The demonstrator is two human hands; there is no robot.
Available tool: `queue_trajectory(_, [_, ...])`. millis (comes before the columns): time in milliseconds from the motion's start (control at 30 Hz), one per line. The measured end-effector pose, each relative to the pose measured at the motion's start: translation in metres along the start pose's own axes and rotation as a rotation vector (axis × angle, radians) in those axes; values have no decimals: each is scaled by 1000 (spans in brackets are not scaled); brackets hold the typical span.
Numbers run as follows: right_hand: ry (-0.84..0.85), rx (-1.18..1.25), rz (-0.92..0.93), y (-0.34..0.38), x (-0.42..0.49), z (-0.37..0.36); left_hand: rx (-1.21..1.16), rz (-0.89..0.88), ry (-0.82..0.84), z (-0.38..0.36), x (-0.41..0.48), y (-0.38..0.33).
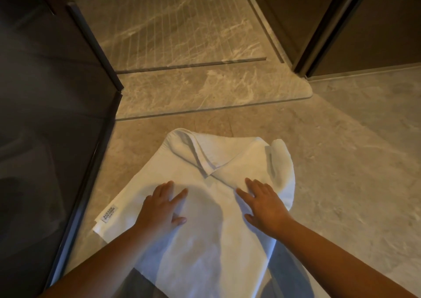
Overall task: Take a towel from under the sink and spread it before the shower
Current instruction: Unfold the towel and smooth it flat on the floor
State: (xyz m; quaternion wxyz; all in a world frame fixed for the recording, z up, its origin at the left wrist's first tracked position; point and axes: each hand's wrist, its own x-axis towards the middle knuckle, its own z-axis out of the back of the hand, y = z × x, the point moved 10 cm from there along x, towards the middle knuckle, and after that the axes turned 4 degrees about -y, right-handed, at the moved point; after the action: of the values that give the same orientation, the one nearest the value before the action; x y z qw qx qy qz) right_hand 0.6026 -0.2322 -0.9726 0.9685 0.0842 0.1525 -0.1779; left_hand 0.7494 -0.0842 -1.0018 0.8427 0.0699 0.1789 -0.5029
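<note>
- At the far left stands a dark glass shower panel (45, 115) in a dark metal frame, running from the top of the view down to the lower left corner.
- Just right of the panel, a white towel (205, 240) lies on the beige marble floor (341, 161), on the near side of the raised stone threshold (205, 92) that leads into the shower.
- A small printed label (110, 213) sits at the towel's near left corner, which lies flat just beside the panel's frame.
- The left hand (161, 208) rests palm down on the left part of the towel, fingers loosely spread and grasping nothing.
- Between the hands and beyond them, the far left corner of the towel is folded back over itself, its hemmed edge forming a diagonal flap (200, 154).
- The right hand (264, 204) also presses flat on the cloth, fingers extended and open, gripping nothing.
- Further right, the far right corner (282, 158) is bunched and curled up rather than lying flat.
- The towel looks soft, light and limp, a thick terry that should drape and crease easily and slide a little on the smooth stone.
- It seems best taken by pinching the hemmed corners, the folded flap first and then the curled right corner, and drawing each outward toward the threshold.
- The spreading appears partly done: the near portion is flat, the far edge not yet.
</note>
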Motion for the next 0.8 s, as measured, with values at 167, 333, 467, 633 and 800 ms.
queue_trajectory(167, [52,31,-6,-7,15,-6,168,-74,-74,13,-15,-12])
queue_trajectory(333, [75,10,-15,-7,28,-6,165,-200,-137,21,-46,-28])
queue_trajectory(467, [124,18,5,4,38,-14,136,-254,-67,3,-70,-35])
queue_trajectory(633, [134,47,66,16,46,-16,88,-268,-148,15,-71,-32])
queue_trajectory(800, [90,88,47,7,38,-15,75,-181,-449,69,-35,-19])
